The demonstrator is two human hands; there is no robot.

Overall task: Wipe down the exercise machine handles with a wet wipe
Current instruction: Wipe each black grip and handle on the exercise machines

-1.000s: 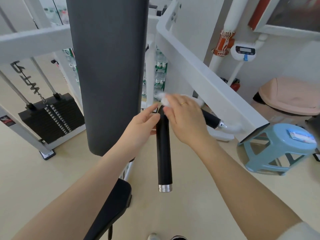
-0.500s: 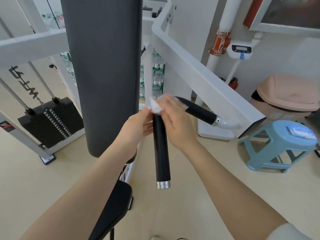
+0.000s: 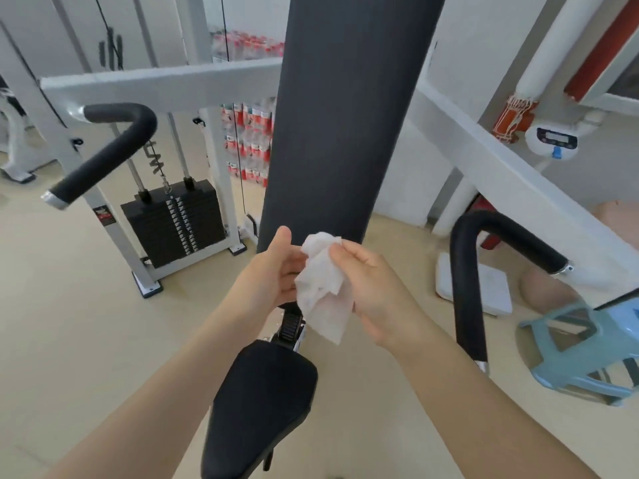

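Note:
A crumpled white wet wipe [image 3: 323, 286] hangs between both hands in front of the machine's tall black back pad [image 3: 345, 115]. My right hand [image 3: 373, 288] pinches its upper right side. My left hand [image 3: 276, 271] touches its left edge, thumb raised and fingers loosely around it. The right handle [image 3: 466, 281], a bent black bar with a chrome end, stands free to the right of my hands. The left handle [image 3: 103, 153], also black and bent, sticks out at the upper left. Neither hand touches a handle.
The black seat [image 3: 262, 402] lies directly below my hands. A weight stack [image 3: 176, 223] sits on the floor at left behind the white frame [image 3: 162, 84]. A light blue stool [image 3: 587, 354] stands at right, with a white scale [image 3: 484, 288] and a pink bin [image 3: 619, 216] behind it.
Both hands left the right handle and came to the middle with the wipe, which now hangs unfolded. The view swung left, bringing the left handle and seat into sight.

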